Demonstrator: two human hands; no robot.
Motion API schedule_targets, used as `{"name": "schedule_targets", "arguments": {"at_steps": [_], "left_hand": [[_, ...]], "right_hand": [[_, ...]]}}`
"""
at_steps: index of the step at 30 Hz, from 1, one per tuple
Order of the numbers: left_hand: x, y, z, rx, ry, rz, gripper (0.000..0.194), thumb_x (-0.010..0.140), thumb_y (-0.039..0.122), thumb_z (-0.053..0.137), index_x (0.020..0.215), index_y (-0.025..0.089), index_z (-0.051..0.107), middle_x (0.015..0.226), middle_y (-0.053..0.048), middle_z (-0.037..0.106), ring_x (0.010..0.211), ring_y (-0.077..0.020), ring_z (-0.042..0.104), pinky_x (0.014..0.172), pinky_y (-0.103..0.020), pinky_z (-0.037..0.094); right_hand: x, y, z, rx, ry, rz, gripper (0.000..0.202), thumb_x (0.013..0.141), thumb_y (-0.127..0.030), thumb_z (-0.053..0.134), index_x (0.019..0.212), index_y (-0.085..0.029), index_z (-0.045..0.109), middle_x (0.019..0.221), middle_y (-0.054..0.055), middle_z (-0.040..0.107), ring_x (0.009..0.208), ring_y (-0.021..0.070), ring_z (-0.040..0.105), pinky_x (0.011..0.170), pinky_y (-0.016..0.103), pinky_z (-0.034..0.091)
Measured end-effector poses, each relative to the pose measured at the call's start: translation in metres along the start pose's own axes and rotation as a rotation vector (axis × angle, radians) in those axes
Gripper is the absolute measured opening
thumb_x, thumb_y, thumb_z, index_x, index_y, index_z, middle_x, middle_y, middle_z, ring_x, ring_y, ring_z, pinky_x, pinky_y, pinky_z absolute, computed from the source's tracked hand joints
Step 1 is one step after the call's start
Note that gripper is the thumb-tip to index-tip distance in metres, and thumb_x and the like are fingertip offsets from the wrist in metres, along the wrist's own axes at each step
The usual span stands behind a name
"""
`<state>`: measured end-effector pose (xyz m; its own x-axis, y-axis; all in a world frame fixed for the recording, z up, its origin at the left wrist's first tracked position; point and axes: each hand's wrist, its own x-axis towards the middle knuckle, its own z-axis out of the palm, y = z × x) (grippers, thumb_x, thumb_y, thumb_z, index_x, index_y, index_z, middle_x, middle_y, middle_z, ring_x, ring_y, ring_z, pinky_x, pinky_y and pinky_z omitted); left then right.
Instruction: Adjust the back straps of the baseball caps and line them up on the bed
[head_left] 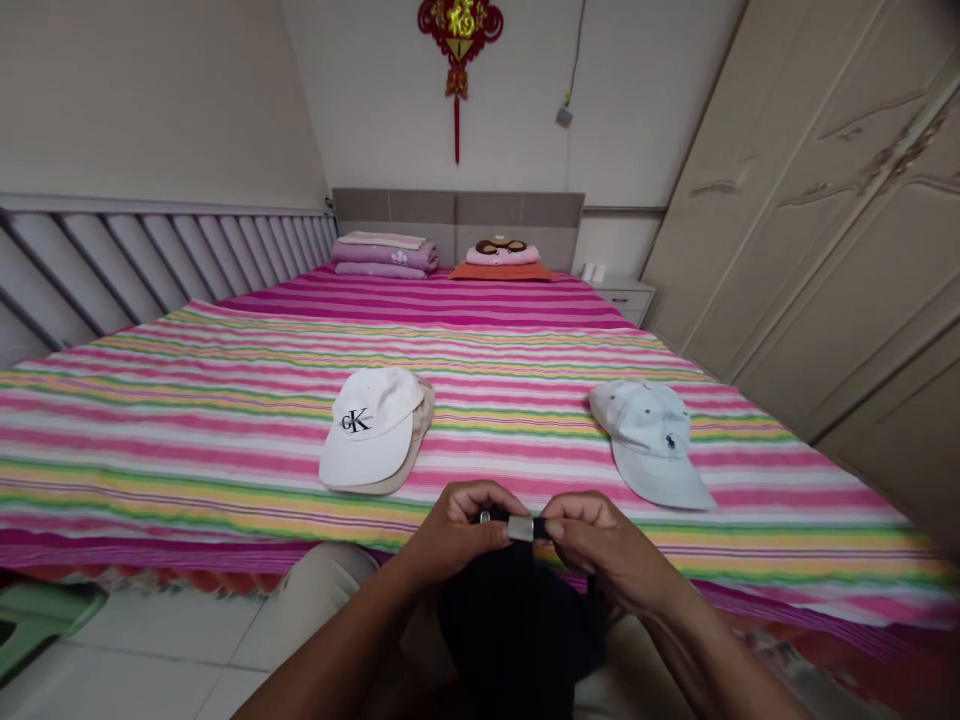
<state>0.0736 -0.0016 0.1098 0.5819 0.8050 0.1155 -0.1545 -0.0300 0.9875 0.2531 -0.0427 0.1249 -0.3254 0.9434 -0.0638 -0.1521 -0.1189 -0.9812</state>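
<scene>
A black cap (517, 630) rests over my lap, its back strap with a silver metal buckle (520, 528) raised toward the bed. My left hand (469, 530) pinches the strap at the buckle's left side, thumb against the metal. On the other side, my right hand (600, 545) grips the strap end between thumb and fingers, close to the buckle. Ahead on the bed lies a white cap (375, 425) with black letters, partly covering a beige cap (421, 440). Farther right sits a pale blue cap (654, 440) with a small dark emblem.
The striped bedspread (510, 400) stretches out in front of my knees. Folded purple bedding (386, 255) and a pink pillow (502, 255) lie by the headboard (517, 215). A wardrobe (810, 200) stands at right, a railing (165, 260) at left, a green stool (45, 615) at lower left.
</scene>
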Motion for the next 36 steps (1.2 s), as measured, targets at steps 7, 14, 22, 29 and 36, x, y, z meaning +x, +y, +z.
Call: {"name": "schedule_targets", "arguments": {"at_steps": [7,14,22,29,36], "left_hand": [[-0.003,-0.010,-0.002,0.117,-0.041,0.075,0.031,0.062,0.030,0.068,0.088,0.015,0.062,0.072,-0.001,0.058,0.065,-0.0114,0.048,0.060,-0.022,0.036],[-0.001,-0.008,0.001,0.263,0.054,0.240,0.024,0.066,0.025,0.067,0.087,0.016,0.065,0.075,-0.003,0.060,0.070,-0.0139,0.052,0.066,-0.025,0.039],[-0.003,-0.010,0.004,0.171,0.065,0.231,0.021,0.068,0.023,0.065,0.088,0.018,0.067,0.079,-0.004,0.060,0.073,-0.0141,0.053,0.066,-0.024,0.040],[-0.004,-0.014,0.009,0.056,0.076,0.168,0.020,0.066,0.023,0.066,0.086,0.018,0.067,0.079,-0.003,0.059,0.074,-0.0141,0.053,0.067,-0.024,0.040],[-0.003,-0.018,0.013,-0.012,0.095,0.162,0.021,0.065,0.023,0.067,0.086,0.017,0.066,0.077,-0.003,0.058,0.071,-0.0130,0.051,0.065,-0.024,0.039]], "right_hand": [[0.000,0.006,0.000,0.041,0.035,0.015,0.029,0.066,-0.039,0.064,0.059,-0.013,0.054,0.038,-0.009,0.032,0.037,0.0032,0.018,0.038,0.022,0.008],[0.000,0.012,0.000,0.109,0.042,0.003,0.024,0.069,-0.036,0.064,0.070,-0.016,0.051,0.042,-0.011,0.030,0.035,0.0024,0.015,0.036,0.020,0.007],[-0.001,0.013,0.003,0.172,0.046,0.036,0.025,0.066,-0.035,0.066,0.068,-0.015,0.051,0.041,-0.011,0.030,0.035,0.0022,0.015,0.036,0.019,0.007],[-0.002,0.016,0.002,0.264,0.019,0.052,0.022,0.068,-0.033,0.066,0.067,-0.015,0.052,0.037,-0.012,0.028,0.034,0.0020,0.013,0.035,0.018,0.009],[-0.001,0.021,0.002,0.299,0.029,0.069,0.022,0.068,-0.032,0.066,0.067,-0.014,0.052,0.036,-0.012,0.029,0.033,0.0016,0.015,0.034,0.017,0.010]]}}
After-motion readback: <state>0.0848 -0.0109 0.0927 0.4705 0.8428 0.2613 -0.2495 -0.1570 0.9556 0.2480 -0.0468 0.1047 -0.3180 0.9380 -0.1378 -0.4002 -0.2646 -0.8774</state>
